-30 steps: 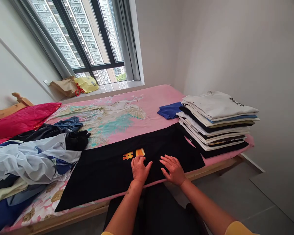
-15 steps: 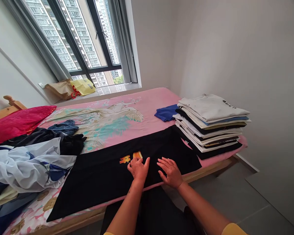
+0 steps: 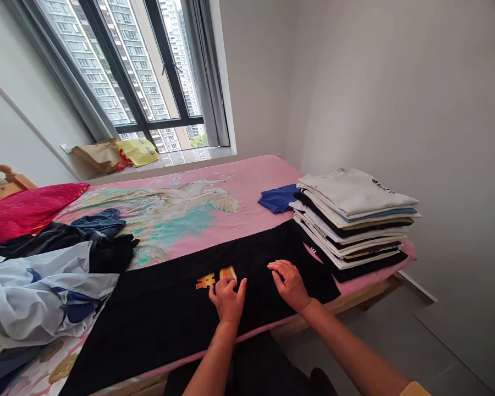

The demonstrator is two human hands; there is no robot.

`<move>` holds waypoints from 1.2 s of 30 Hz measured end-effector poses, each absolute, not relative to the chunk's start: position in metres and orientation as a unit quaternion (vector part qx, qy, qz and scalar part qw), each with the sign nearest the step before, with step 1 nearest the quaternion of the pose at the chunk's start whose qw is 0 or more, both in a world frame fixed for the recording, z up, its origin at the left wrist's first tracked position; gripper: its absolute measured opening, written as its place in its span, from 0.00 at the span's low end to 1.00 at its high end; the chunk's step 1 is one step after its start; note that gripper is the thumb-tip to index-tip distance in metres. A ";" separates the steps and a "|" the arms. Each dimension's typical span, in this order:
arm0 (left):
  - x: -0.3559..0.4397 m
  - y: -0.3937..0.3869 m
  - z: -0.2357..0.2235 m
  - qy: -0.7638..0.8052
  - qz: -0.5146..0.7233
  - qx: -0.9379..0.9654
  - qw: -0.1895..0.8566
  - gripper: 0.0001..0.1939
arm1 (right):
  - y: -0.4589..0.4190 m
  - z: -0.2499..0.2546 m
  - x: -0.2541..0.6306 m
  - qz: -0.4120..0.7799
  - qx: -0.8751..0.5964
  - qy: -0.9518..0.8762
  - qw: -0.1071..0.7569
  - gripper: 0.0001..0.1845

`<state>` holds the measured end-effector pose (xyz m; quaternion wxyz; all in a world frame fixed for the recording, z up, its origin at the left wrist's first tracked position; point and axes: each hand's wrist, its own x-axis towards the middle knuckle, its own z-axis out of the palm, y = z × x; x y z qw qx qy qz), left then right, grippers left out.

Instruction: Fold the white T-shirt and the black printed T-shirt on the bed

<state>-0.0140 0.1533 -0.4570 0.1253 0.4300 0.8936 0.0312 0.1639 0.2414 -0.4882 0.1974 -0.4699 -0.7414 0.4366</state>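
A black T-shirt (image 3: 160, 319) lies spread in a long, flat strip along the front of the bed, with an orange-and-yellow print (image 3: 206, 281) near its middle. My left hand (image 3: 227, 300) rests on the cloth just below the print, fingers slightly bent and thumb apart, covering part of the print's lower edge. To its right, my right hand (image 3: 289, 283) is over the shirt with fingers bent and side by side, the thumb beneath them. No cloth shows gripped in either hand.
A tall stack of folded shirts (image 3: 355, 220) stands at the bed's right end, with a blue garment (image 3: 278, 198) beside it. Crumpled clothes (image 3: 37, 297) are heaped on the left, near a red pillow (image 3: 28, 212). Bags (image 3: 136, 151) sit on the window sill.
My right hand has shifted slightly, its fingers drawing closer together and bending more. My left hand stays by the print. The whole view has tilted a little, and the shirt lies the same.
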 end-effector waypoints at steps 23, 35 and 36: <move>-0.016 0.146 -0.463 0.864 0.099 0.486 0.085 0.13 | 0.310 -0.544 0.103 0.360 -0.441 -0.818 0.088 0.07; -0.020 0.145 -0.475 0.848 0.041 0.512 0.130 0.16 | 0.312 -0.539 0.126 0.372 -0.468 -0.801 0.031 0.15; -0.019 0.145 -0.473 0.848 0.041 0.512 0.130 0.15 | 0.323 -0.547 0.133 0.362 -0.493 -0.791 0.006 0.15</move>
